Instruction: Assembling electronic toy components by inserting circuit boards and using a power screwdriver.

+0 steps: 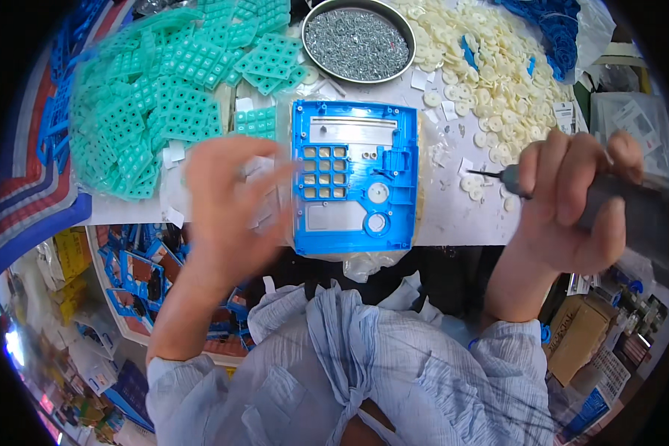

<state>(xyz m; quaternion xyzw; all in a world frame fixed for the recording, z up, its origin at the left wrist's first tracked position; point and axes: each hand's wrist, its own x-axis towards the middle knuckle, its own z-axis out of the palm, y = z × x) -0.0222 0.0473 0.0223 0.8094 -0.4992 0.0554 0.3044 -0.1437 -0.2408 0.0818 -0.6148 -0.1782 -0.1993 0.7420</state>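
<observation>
My right hand [569,201] is wrapped round a dark grey electric screwdriver [635,212], its thin bit pointing left above the table. Face down in front of me lies a blue plastic housing [404,215], with a grid of square key openings, a long slot and two round openings. My left hand [230,215] is just left of the housing, over its edge in this view. Motion smears its fingers, so whether it grips anything cannot be made out. A small green keypad sheet [256,123] lies beside the housing's upper left corner.
Green rubber keypads [149,111] are heaped at the left back. A round metal bowl [360,79] of small screws stands behind the housing. Cream plastic discs [490,74] spread across the right back, near blue parts [546,30]. Below the table's left side, a bin holds blue assemblies [141,275].
</observation>
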